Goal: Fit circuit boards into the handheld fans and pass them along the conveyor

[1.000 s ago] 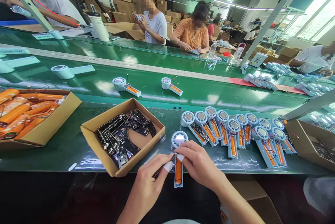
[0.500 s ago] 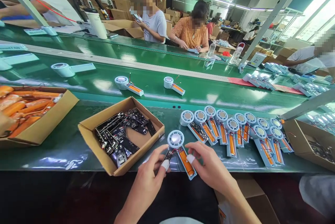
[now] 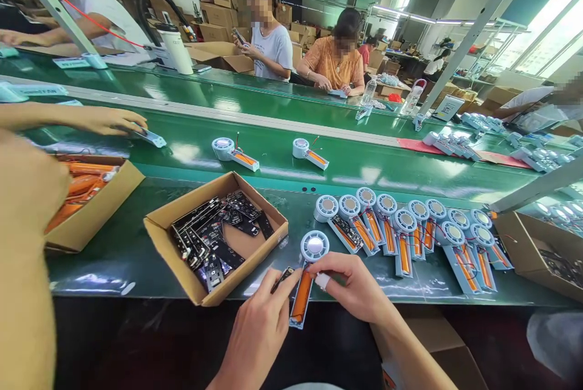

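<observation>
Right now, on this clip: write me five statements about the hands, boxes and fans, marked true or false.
1. The left hand holds a dark circuit board. True.
2. The open box nearest the left hand is right of the fan at the hands. False: it is left of it.
3. The right hand has fingertips at that fan's neck. True.
4. The co-worker's hand at left is inside a cardboard box. False: it is over the green belt, at a pale blue part.
5. The cluster of fans beyond the right hand lies on the worktable. True.
</observation>
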A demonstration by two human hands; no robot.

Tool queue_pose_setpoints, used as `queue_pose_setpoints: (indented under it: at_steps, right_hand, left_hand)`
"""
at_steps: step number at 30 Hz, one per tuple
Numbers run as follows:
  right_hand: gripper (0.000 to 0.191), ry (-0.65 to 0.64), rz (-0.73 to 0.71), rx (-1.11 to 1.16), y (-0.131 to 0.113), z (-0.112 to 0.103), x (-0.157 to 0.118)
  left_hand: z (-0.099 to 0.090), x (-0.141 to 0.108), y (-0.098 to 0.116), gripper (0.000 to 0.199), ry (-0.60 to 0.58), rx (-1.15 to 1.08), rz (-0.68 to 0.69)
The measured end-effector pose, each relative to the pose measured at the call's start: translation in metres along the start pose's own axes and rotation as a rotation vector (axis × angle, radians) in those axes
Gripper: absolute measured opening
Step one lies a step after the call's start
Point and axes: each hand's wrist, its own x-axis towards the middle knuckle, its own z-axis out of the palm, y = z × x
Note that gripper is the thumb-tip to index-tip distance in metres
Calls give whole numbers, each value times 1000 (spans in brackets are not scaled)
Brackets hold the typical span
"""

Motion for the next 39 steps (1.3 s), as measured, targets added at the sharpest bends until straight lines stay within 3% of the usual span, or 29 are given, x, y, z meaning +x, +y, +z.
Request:
queue_pose_setpoints:
  at_steps: [3,6,11,15,20,25,30,35,39]
  right_hand:
    - [23,77,-132,-161,-1,4,2]
    - [18,149,-73,-87,-1,15,7]
    - [16,222,230,242,5,30,12]
    - [18,172,202,276,5,28,10]
    - [18,107,81,-14,-5,20,9]
    - [27,81,-97,-355,-10,21,7]
    - [25,98,-75,-575,-12,28,5]
    - [23,127,-121,-821,-18,37,1]
    - [23,175,-185,-881,-16,41,-1]
  left_hand:
    - [-3,-2,1,52,17,137,89]
    - [-3,-1,1,51,14,76,85]
    - [3,2,1,38,69,-223,-182]
    - [4,1,4,35,30,-450,-425]
    - [3,1,9,33,33,-605,-554]
    - [3,1,11,26,31,-614,-507]
    - [4,-2,14,25,69,-527,-410]
    - [11,-9,18,23,231,-329,-192]
    - [17,-11,20,25,304,-254,-120]
